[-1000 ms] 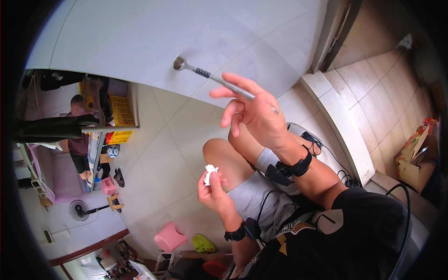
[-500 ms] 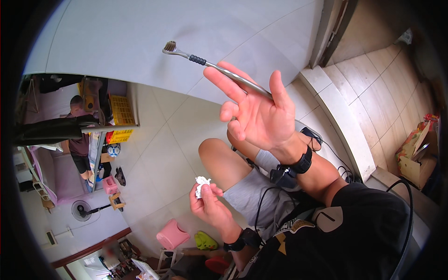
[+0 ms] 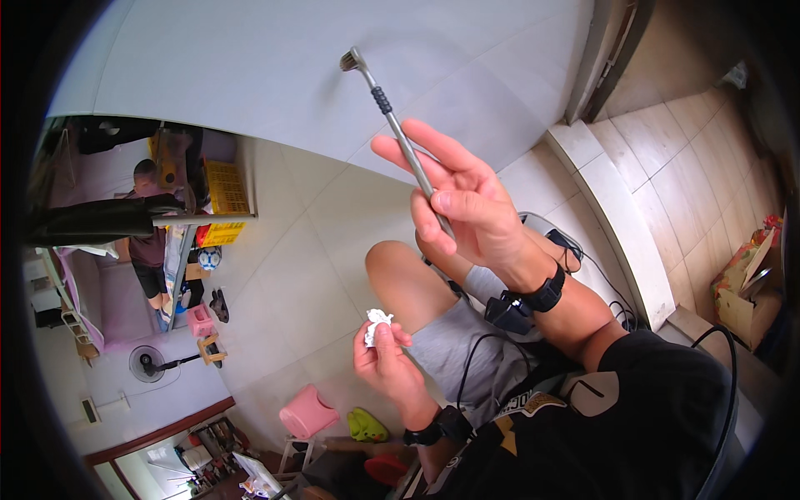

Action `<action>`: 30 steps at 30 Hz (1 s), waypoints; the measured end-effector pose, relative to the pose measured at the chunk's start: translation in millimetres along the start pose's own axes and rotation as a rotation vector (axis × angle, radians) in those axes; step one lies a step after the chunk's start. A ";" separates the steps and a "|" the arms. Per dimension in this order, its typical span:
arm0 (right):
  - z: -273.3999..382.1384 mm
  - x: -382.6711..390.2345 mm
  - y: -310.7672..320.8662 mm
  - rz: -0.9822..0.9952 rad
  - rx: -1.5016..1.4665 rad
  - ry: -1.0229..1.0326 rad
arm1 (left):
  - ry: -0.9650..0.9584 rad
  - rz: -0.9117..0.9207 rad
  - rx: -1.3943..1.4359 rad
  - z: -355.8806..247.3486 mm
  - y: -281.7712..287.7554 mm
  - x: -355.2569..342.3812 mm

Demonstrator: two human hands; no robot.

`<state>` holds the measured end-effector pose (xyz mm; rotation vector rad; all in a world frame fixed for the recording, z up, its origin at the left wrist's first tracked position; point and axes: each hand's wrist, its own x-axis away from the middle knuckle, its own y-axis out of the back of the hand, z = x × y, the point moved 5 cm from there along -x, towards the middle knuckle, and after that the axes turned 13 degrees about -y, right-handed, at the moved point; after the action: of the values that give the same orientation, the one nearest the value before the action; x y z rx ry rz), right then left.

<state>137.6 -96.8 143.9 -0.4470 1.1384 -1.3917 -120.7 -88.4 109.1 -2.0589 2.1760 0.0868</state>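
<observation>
My right hand (image 3: pixel 483 212) is raised at the upper middle, gripping a slim metal-handled tool that looks like a small brush (image 3: pixel 400 137). Its shaft passes between the thumb and the curled fingers, while two fingers stretch out beside it. Black ridged rings circle the upper shaft, and the small angled head with brown bristle-like strips points up and left. Lower down, in front of the torso, my left hand (image 3: pixel 387 367) pinches a crumpled white tissue (image 3: pixel 377 323) between thumb and fingers.
A pale wall panel (image 3: pixel 250 75) stands behind the brush. Left, another person (image 3: pixel 146 250) is beside a bunk bed with a yellow crate (image 3: pixel 225 187). A fan (image 3: pixel 147 363), a pink stool (image 3: pixel 308 412) and green slippers (image 3: pixel 367 425) are lower left. A tiled step (image 3: pixel 621 225) and a box (image 3: pixel 746 304) lie right.
My right hand has gone from an open palm with the brush lying across it to fingers and thumb closed on the shaft. The brush has turned more upright, its head now higher and farther right.
</observation>
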 end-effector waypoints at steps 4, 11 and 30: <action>-9.6 0.6 -3.7 -0.180 0.042 -0.027 | -0.002 0.008 -0.015 -2.1 -0.1 0.3; -27.1 -3.3 15.8 -0.334 0.099 -0.054 | 0.003 -0.024 -0.006 1.3 1.8 -1.9; -30.6 3.6 24.3 -0.412 -0.077 -0.063 | -0.568 0.176 -0.280 -110.6 -109.6 -106.0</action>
<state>124.6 -84.2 109.1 -0.8094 1.0898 -1.6769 -13.3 -5.7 239.9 -1.6667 2.0430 0.9196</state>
